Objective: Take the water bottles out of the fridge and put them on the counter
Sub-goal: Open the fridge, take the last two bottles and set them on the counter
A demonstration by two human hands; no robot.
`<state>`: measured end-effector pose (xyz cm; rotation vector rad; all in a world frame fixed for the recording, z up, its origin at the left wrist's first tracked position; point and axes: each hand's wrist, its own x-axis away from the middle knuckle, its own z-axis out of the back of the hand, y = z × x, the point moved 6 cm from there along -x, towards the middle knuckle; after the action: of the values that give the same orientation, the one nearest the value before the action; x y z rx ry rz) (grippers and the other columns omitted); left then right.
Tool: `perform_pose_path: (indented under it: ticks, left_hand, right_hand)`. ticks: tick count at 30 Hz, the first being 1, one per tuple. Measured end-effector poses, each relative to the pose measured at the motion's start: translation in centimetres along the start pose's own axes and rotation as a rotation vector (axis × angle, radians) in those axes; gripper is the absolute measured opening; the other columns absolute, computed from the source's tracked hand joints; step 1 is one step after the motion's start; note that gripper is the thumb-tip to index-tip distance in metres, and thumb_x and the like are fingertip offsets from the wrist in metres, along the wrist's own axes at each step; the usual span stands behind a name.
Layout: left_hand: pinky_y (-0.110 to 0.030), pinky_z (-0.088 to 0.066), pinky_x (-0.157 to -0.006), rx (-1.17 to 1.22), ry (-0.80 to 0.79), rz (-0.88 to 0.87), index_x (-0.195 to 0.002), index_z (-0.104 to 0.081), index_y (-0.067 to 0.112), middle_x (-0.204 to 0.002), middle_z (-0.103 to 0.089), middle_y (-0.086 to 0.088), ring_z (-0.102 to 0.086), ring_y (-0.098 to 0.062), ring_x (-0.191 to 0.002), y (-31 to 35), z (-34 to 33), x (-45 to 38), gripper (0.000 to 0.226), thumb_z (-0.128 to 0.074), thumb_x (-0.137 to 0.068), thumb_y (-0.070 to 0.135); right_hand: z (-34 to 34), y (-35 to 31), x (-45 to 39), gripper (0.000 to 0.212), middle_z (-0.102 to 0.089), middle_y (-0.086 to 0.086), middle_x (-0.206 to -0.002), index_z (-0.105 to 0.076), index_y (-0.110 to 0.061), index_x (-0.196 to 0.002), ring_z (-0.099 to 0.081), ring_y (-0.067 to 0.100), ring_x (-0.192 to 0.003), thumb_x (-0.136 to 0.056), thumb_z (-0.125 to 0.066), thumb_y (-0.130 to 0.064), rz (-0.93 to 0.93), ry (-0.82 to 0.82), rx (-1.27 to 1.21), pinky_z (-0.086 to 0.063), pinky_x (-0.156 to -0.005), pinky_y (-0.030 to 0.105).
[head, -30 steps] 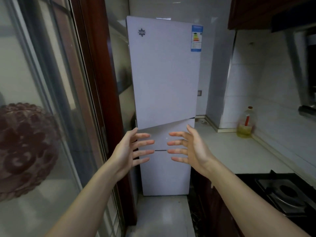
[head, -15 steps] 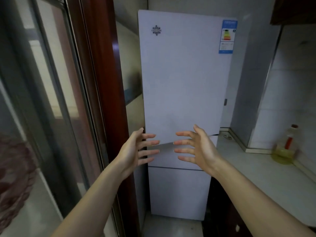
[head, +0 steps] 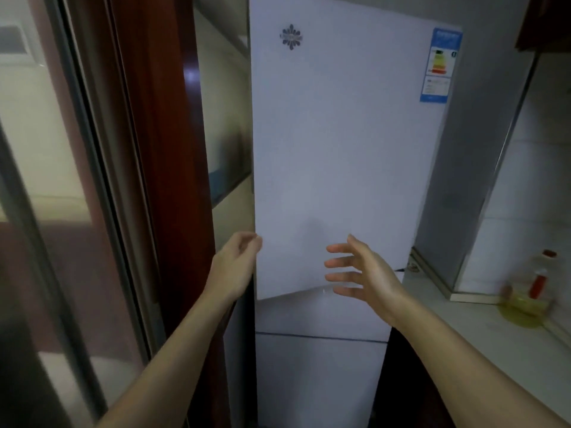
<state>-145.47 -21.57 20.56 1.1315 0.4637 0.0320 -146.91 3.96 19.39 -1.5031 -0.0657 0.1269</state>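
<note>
No water bottles show anywhere; if they are here they sit behind the shut doors of the fridge [head: 340,168], a tall white one wedged between a dark red door frame [head: 160,180] on its left and the pale counter [head: 494,344] on its right; so the job has barely begun, and the step in hand looks to me like opening the upper door [head: 333,143]. The left hand [head: 236,261] is at that door's left edge, low down, its fingers [head: 251,242] curled in toward the edge; whether they already hook behind it or only touch it I cannot tell from where I stand, since the fingertips meet the white panel right at the seam. The right hand [head: 361,270] hangs in front of the door near its bottom corner, fingers spread and straight, gripping nothing, apart from the panel as far as I can judge. The next move, I reckon, calls for the left fingers to get a firm purchase on the edge and pull it out, with the right hand kept out of the swing or ready to reach in; the frame stands close on the left, so the wrist has little room. On the counter, well apart from both hands, stands a blurred bottle of yellow oil [head: 525,301] with a red cap, beside the tiled wall [head: 525,196]; an energy label [head: 440,64] sits at the door's top right corner.
</note>
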Motion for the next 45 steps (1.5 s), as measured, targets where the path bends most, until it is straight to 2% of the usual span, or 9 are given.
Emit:
perform_pose_path:
  ticks: [4,7,12,17,22,30,37,41,45]
  left_hand:
    - [-0.042,-0.050,-0.088,-0.833,0.165,-0.381,-0.147,-0.039,0.009,-0.143,-0.051,-0.016,-0.054,-0.032,-0.123,0.4,-0.3,-4.2,0.075,-0.050,-0.091,0.057]
    - [-0.049,-0.033,-0.115,-1.007,0.120,-0.391,-0.158,-0.014,0.005,-0.164,-0.026,-0.019,-0.027,-0.033,-0.150,-0.5,-1.2,-7.6,0.096,-0.042,-0.088,0.065]
    - [-0.056,-0.001,-0.124,-1.180,0.063,-0.374,-0.158,0.011,0.001,-0.169,0.005,-0.020,0.009,-0.033,-0.156,-2.1,-2.0,-12.6,0.114,-0.026,-0.083,0.078]
    - [-0.055,0.013,-0.122,-1.216,0.028,-0.363,-0.157,0.014,0.002,-0.168,0.013,-0.020,0.017,-0.034,-0.154,-3.5,-2.4,-15.4,0.117,-0.027,-0.082,0.083]
    - [-0.050,0.022,-0.116,-1.148,0.038,-0.377,-0.156,0.018,0.003,-0.168,0.015,-0.018,0.015,-0.030,-0.155,-3.8,-3.1,-16.4,0.121,-0.030,-0.081,0.085]
    - [-0.055,0.019,-0.118,-1.136,0.070,-0.360,-0.153,0.024,0.001,-0.166,0.023,-0.018,0.020,-0.031,-0.154,-3.7,-3.8,-15.7,0.128,-0.024,-0.077,0.092]
    - [-0.063,0.005,-0.120,-1.154,0.031,-0.400,-0.144,0.037,-0.002,-0.160,0.033,-0.022,0.027,-0.034,-0.151,-2.7,-4.3,-12.1,0.123,-0.017,-0.081,0.089]
    - [-0.064,0.006,-0.119,-1.122,0.035,-0.468,-0.142,0.040,0.000,-0.165,0.024,-0.020,0.020,-0.033,-0.154,-1.7,-4.7,-8.6,0.119,-0.019,-0.083,0.085]
    - [-0.062,0.006,-0.121,-1.055,0.028,-0.543,-0.155,0.022,0.009,-0.170,0.008,-0.015,0.007,-0.029,-0.157,-0.5,-4.7,-5.3,0.111,-0.023,-0.084,0.082]
  right_hand:
    - [-1.0,-2.4,-4.1,0.016,-0.072,-0.002,-0.111,-0.071,-0.033,-0.107,-0.070,0.016,-0.101,-0.100,-0.058,-0.039,0.202,0.073,0.296,-0.054,-0.087,0.029]
    - [-2.2,-3.7,-5.8,0.021,-0.064,-0.009,-0.118,-0.065,-0.036,-0.118,-0.061,0.008,-0.110,-0.098,-0.060,-0.040,0.338,0.105,0.577,-0.044,-0.086,0.017]
    - [-4.1,-4.2,-7.1,0.058,-0.049,-0.007,-0.139,-0.050,-0.033,-0.142,-0.045,0.015,-0.128,-0.093,-0.044,-0.064,0.492,0.111,1.154,-0.037,-0.107,0.037]
    - [-4.3,-4.1,-7.9,0.074,-0.037,0.003,-0.160,-0.041,-0.035,-0.152,-0.027,0.024,-0.151,-0.089,-0.030,-0.072,0.541,0.202,1.480,-0.018,-0.123,0.051]
    - [-4.3,-3.8,-7.9,0.071,-0.041,0.013,-0.160,-0.047,-0.031,-0.151,-0.033,0.033,-0.151,-0.091,-0.042,-0.068,0.602,0.238,1.647,-0.023,-0.120,0.063]
    - [-3.3,-3.2,-7.6,0.079,-0.038,0.014,-0.161,-0.030,-0.035,-0.159,-0.034,0.035,-0.150,-0.089,-0.045,-0.068,0.614,0.269,1.661,-0.029,-0.116,0.064]
    - [-4.5,-2.8,-5.7,0.076,-0.041,0.015,-0.159,-0.032,-0.033,-0.159,-0.039,0.034,-0.148,-0.090,-0.045,-0.065,0.670,0.269,1.660,-0.033,-0.116,0.060]
    - [-5.2,-3.3,-3.3,0.073,-0.044,0.017,-0.157,-0.034,-0.031,-0.158,-0.042,0.035,-0.145,-0.092,-0.045,-0.061,0.745,0.281,1.648,-0.034,-0.114,0.059]
    - [-5.8,-3.5,-0.4,0.069,-0.048,0.018,-0.154,-0.041,-0.027,-0.155,-0.044,0.036,-0.143,-0.092,-0.045,-0.056,0.815,0.276,1.634,-0.033,-0.114,0.060]
